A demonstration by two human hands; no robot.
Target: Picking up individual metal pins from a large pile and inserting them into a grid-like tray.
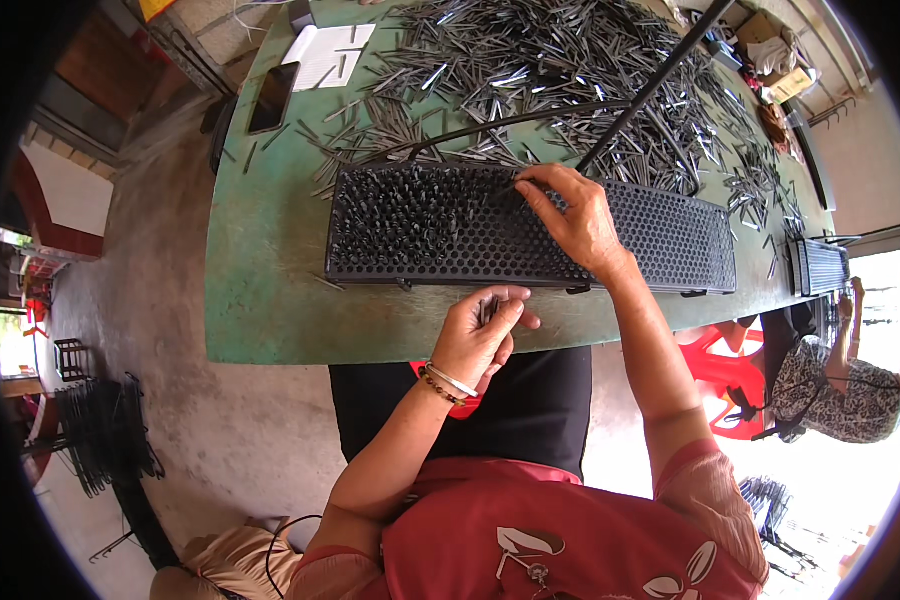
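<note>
Cupping slim dark-grey sticks [488, 310] in the curled left hand [477, 337], near frame centre. Pinching narrowly with the right hand [576, 222] over a long black perforated tray [670, 235], upper middle, beside its stick-filled part; cannot tell whether on one. Facing a heap of similar sticks [530, 62], frame top.

Left hand [475, 338] partly hides dark pieces [489, 309]; count indeterminable. Far pile [560, 70] is cut off by the upper edge.

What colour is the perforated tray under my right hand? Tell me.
The perforated tray is black, seen best in the head view.
</note>
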